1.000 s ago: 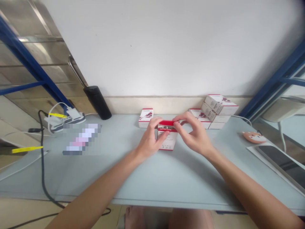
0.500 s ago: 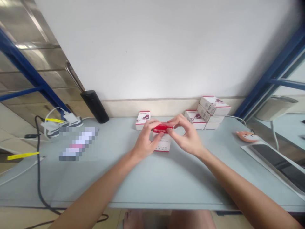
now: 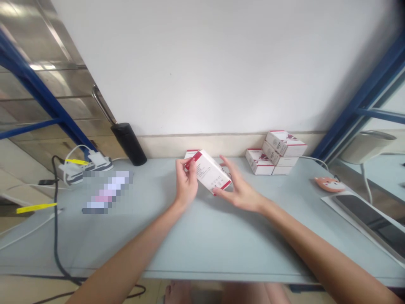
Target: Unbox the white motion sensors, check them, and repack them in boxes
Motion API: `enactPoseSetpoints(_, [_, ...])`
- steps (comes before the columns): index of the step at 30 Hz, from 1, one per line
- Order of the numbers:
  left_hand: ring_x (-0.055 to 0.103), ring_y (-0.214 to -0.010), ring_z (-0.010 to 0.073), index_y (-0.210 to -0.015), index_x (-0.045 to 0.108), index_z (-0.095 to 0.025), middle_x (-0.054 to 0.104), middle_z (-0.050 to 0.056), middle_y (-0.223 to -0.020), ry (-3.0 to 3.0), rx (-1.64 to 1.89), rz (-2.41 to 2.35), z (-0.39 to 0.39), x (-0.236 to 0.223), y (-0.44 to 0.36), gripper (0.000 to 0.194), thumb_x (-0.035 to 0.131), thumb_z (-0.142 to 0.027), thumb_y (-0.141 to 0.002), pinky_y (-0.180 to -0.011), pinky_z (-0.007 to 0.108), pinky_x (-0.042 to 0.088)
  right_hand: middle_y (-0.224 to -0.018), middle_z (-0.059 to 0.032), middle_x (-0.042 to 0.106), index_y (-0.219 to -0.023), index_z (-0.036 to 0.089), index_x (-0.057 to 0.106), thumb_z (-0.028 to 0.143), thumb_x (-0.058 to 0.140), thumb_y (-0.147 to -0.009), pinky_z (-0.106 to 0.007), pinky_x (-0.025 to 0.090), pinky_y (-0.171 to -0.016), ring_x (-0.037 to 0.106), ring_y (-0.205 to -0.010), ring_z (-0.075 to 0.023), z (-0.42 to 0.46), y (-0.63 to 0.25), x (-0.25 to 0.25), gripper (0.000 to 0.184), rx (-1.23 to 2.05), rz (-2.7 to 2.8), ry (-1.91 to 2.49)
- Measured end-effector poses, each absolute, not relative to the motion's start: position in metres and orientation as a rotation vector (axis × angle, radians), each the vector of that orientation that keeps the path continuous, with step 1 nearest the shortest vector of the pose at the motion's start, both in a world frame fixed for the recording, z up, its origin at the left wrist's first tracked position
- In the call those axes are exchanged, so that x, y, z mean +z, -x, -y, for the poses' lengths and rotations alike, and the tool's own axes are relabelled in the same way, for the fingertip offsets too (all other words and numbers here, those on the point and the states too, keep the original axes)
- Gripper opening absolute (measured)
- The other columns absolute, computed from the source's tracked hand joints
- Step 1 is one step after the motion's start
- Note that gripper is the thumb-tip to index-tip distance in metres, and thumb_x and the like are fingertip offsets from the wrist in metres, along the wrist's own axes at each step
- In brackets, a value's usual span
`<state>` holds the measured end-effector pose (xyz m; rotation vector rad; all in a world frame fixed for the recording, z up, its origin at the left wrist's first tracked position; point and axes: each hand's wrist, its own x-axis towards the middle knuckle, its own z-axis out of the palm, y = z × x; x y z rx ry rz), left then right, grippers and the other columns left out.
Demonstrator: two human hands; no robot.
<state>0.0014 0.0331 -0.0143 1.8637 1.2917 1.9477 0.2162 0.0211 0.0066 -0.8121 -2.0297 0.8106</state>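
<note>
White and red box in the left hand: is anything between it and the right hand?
Nothing visible stands in the way. The left hand grips the white and red box at its red end, and the right hand is open at its lower end. A smaller box lies behind, not between them.

Two bare forearms come in from the lower corners of the view: the left forearm (image 3: 126,249) and the right forearm (image 3: 316,240). Both are slim and smooth, with no clothing on them, and each narrows steadily to a slender wrist. Their near ends blur towards the edge of the frame. The left hand (image 3: 186,183) and the right hand (image 3: 240,194) are narrow and bare, each with long, thin fingers (image 3: 225,162). Below the worktop's front edge, the rounded tops of 2 bare legs (image 3: 253,293) show, cut off by the frame.
</note>
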Motion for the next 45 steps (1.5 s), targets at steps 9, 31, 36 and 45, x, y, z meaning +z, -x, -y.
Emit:
enactPoseSetpoints(9, [0.056, -0.137, 0.0329, -0.133, 0.06, -0.026, 0.064, 0.014, -0.14, -2.158, 1.457, -1.675, -0.054, -0.021, 0.033, 0.037, 0.063, -0.031, -0.097, -0.117, 0.055, 0.044, -0.131, -0.0101, 0.073, -0.146, 0.029, 0.058, 0.039, 0.081, -0.088, -0.053, 0.06, -0.097, 0.068, -0.119, -0.0338, -0.044, -0.224, -0.008, 0.064, 0.06, 2.053, 1.123])
enactPoseSetpoints(31, [0.061, -0.136, 0.0334, -0.141, 0.062, -0.029, 0.058, 0.007, -0.157, -2.306, 0.965, -1.981, -0.06, -0.021, 0.069, 0.05, 0.056, -0.012, -0.095, -0.112, 0.05, 0.053, -0.157, -0.0033, 0.059, -0.141, 0.029, 0.068, 0.017, 0.062, -0.099, -0.046, 0.053, -0.109, 0.063, -0.129, -0.0304, -0.098, -0.135, -0.032, 0.044, 0.24, 2.204, 1.226])
enactPoseSetpoints(36, [0.063, -0.132, 0.0336, -0.143, 0.061, -0.029, 0.057, 0.006, -0.157, -2.314, 0.953, -1.994, -0.061, -0.023, 0.068, 0.053, 0.055, -0.011, -0.094, -0.11, 0.05, 0.054, -0.163, -0.0035, 0.051, -0.145, 0.035, 0.061, 0.015, 0.058, -0.099, -0.044, 0.054, -0.104, 0.063, -0.13, -0.0303, -0.09, -0.129, -0.033, 0.05, 0.264, 2.136, 1.338])
enactPoseSetpoints(45, [0.042, -0.152, 0.0344, -0.147, 0.059, -0.03, 0.056, 0.007, -0.159, -2.532, 0.929, -1.796, -0.061, -0.013, 0.065, 0.058, 0.067, -0.021, -0.09, -0.125, 0.058, 0.037, -0.126, -0.0083, 0.077, -0.154, 0.027, 0.046, 0.045, 0.069, -0.098, -0.039, 0.053, -0.103, 0.073, -0.116, -0.0254, -0.085, -0.145, -0.034, 0.063, 0.309, 2.086, 1.362])
